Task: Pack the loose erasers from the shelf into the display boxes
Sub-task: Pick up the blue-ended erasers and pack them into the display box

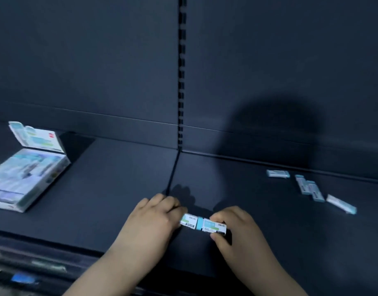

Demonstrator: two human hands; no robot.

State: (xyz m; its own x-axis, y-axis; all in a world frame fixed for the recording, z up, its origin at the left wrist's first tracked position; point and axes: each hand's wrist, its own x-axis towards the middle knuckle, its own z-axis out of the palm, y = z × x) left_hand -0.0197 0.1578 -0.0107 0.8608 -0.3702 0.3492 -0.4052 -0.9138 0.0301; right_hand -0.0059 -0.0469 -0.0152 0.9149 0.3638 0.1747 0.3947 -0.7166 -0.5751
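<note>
Dim light — dark shelf (119,189), slotted upright (181,82) behind.

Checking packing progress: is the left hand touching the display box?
Apart. The head view shows bare shelf between the display box and the left hand, which with the right hand grips the erasers.

Pair of erasers (202,224): white sleeves with blue and green print, set end to end near the front of the shelf (119,178), pinched between the left hand (154,216) and the right hand (233,227). Loose erasers (303,185): same kind, lying flat, scattered at the right near the back wall, some touching. Display box (27,178): open, lid flap raised, at the far left; contents blurred.
</note>
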